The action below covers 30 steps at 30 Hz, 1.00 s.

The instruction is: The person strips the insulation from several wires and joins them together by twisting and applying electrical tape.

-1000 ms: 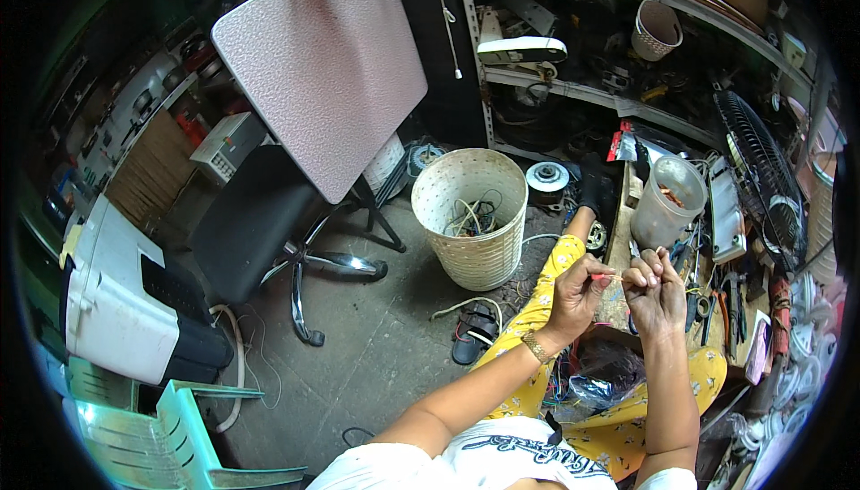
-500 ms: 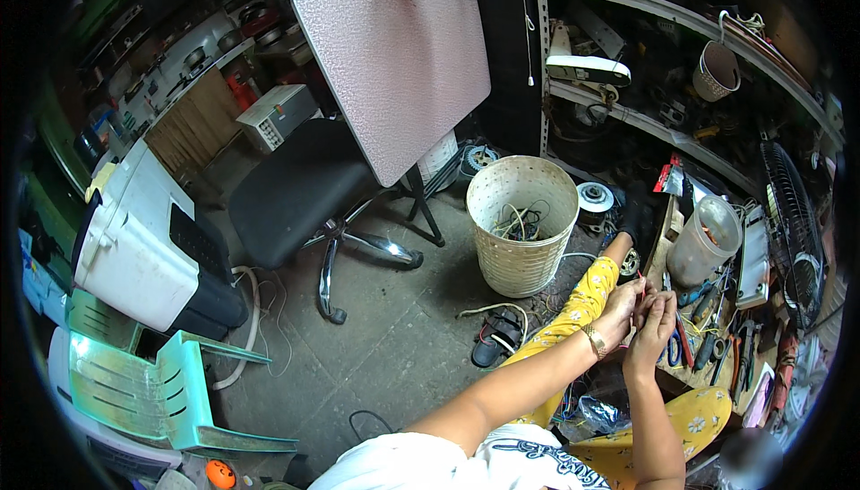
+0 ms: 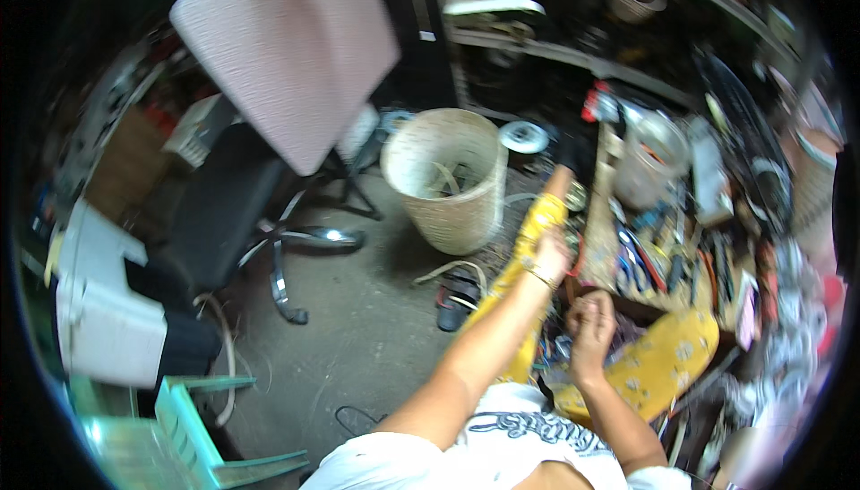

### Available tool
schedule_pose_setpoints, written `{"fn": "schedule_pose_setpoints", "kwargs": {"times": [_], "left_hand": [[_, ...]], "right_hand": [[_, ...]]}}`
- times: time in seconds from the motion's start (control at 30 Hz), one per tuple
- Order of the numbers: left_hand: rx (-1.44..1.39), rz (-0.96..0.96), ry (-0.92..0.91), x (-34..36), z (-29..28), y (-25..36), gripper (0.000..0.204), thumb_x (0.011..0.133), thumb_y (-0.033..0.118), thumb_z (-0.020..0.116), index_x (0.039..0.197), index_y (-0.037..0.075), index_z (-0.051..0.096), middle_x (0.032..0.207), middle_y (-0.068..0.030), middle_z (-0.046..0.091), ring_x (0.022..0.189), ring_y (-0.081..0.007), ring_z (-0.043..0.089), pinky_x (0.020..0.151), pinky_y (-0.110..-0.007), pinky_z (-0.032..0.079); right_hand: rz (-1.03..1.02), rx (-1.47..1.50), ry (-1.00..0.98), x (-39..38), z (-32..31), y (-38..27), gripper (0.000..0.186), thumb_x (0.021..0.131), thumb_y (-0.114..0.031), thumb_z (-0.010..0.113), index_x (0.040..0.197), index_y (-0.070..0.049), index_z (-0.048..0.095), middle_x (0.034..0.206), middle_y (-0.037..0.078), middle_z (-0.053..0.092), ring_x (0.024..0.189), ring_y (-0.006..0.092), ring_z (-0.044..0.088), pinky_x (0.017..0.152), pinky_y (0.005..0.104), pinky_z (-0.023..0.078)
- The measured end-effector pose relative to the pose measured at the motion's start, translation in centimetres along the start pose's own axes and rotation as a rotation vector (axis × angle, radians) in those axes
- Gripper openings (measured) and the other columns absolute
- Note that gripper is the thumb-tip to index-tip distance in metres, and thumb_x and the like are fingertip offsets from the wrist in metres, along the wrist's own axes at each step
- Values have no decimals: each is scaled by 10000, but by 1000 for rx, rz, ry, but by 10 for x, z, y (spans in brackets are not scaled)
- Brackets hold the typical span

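My left hand point(image 3: 554, 253), with a gold-coloured band at the wrist, is closed above my yellow flowered trouser leg. A thin red wire point(image 3: 580, 246) shows at its fingers; motion blur softens it. Apart from it, nearer my body, my right hand point(image 3: 591, 318) is curled closed, and whatever lies inside the fingers is hidden. Just right of the hands, a wooden board point(image 3: 602, 253) is crowded with hand tools, among them blue-handled pliers point(image 3: 630, 262). Loose wires and a shiny plastic bag lie between my legs.
A cream wastebasket point(image 3: 448, 208) holding wires stands ahead, with a dark sandal point(image 3: 459, 300) before it. A cloudy plastic tub point(image 3: 652, 159) and black fan grille point(image 3: 748, 132) are at right. Leftward are a black office chair point(image 3: 224, 203) and a green plastic chair point(image 3: 184, 423).
The view has swung, shifting the scene left and up. My hands, together before, are now apart, with the right one drawn back toward my body.
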<state>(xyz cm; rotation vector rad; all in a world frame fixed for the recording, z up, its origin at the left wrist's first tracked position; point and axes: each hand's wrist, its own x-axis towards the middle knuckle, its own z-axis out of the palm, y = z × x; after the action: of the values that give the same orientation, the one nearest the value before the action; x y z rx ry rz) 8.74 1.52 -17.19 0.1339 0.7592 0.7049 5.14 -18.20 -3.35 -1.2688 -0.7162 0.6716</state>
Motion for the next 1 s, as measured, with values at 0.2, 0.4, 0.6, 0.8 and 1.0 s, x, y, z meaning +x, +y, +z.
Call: {"fn": "schedule_pose_setpoints", "kwargs": {"times": [0.2,0.4,0.6,0.8,1.0], "left_hand": [[-9,516,502,29,-36,84,261,922,259,465,1018,64,610,867,-73,602,674,-186,531,553,-333,439],[11,-30,158,9,-62,61,252,994,316,398,968,139,576,594,41,317,457,-91,263,411,-238,252],[938,225,-144,-54,-49,66,579,927,310,518,1378,-9,341,1124,-95,462,1013,-204,451,856,-315,337],[591,314,-920,-159,29,25,596,959,325,470,1430,15,278,1463,-157,316,1321,-248,340,1099,-371,217],[717,23,-979,-213,24,15,333,992,222,423,1247,12,470,807,17,511,664,-50,447,618,-191,372]], "right_hand": [[-266,-57,-362,-77,-50,-55,231,957,-174,427,780,-30,457,631,58,467,508,167,423,519,289,382],[242,814,-13,27,-80,-92,244,1005,-295,361,855,-124,447,521,-15,292,435,89,231,465,249,258],[414,1105,-165,72,-72,-85,278,1010,-261,339,855,-109,514,521,-21,306,423,89,249,466,244,268],[417,1145,-128,89,-65,-87,269,1009,-235,339,856,-94,510,528,-22,310,422,82,262,459,238,264],[342,1111,-150,122,-76,-83,278,1004,-248,344,826,-104,501,541,-25,314,427,85,261,466,243,271]]}}
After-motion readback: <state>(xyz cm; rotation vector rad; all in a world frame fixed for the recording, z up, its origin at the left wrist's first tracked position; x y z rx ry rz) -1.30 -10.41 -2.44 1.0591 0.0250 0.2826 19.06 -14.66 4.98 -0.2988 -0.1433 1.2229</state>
